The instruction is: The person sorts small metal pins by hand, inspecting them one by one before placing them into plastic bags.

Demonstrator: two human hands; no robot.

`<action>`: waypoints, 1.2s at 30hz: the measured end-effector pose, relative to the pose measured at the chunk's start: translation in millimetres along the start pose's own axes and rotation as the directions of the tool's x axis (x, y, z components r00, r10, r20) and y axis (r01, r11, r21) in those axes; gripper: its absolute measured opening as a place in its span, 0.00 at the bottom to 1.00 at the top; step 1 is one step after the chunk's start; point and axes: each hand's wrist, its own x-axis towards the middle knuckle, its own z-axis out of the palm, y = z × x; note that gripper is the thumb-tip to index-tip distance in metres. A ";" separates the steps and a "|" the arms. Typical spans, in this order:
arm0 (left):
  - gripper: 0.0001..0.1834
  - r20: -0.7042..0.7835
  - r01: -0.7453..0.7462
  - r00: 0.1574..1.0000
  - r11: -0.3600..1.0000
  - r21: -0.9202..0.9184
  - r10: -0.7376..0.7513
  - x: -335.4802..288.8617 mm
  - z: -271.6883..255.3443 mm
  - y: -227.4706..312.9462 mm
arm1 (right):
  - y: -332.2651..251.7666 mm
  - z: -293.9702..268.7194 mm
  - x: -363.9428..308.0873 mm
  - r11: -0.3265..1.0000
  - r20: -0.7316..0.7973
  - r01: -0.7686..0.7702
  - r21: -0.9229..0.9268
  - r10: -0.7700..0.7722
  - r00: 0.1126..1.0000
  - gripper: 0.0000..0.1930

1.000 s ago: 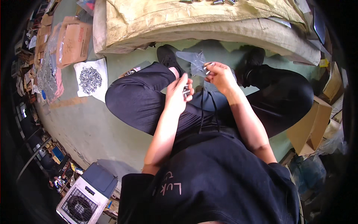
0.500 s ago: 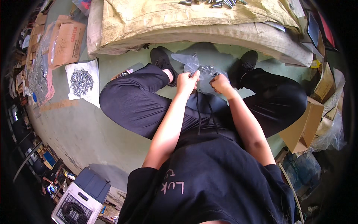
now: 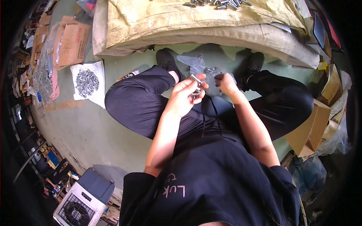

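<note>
Clear bag (image 3: 196,64): between my shoes (image 3: 167,61), just beyond my hands, metal parts (image 3: 212,70) inside; my right hand is nearer them.
Left hand (image 3: 185,95): left of the right, fingers grasping several metal pieces.
Right hand (image 3: 226,83): over the bag's right side, fingers curled; contents I can't tell.
Top piece (image 3: 195,79): at my left fingertips, long axis slanting far-left to near-right.

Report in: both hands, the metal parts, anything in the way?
Left hand holding small metal parts. Right hand at clear plastic bag, grip unclear. More metal pieces visible at bag. Nothing seen blocking either hand.
</note>
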 end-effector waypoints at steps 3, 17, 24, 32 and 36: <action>0.16 -0.012 -0.053 0.998 0.997 0.059 0.054 -13.2 8.1 5.0 | -38.6 -28.4 -45.9 0.946 -0.011 0.149 0.289 -0.152 0.988 0.12; 0.12 -0.068 -0.148 0.901 0.452 0.880 0.429 -35.4 51.7 3.6 | -92.5 -68.0 -111.7 0.641 -0.027 0.499 0.583 -0.599 0.800 0.12; 0.17 -0.015 -0.322 0.854 0.552 0.769 0.520 -37.7 54.7 2.3 | -75.6 -56.3 -109.6 0.336 -0.071 0.239 0.911 -0.444 0.893 0.11; 0.15 -0.023 -0.361 0.839 0.587 0.725 0.544 -38.0 56.0 2.8 | -77.3 -49.0 -112.7 0.194 -0.060 0.153 0.969 -0.418 0.907 0.13; 0.14 -0.029 -0.353 0.841 0.589 0.727 0.540 -38.1 54.0 3.2 | -78.9 -46.5 -115.8 0.108 -0.007 0.054 0.993 -0.393 0.920 0.12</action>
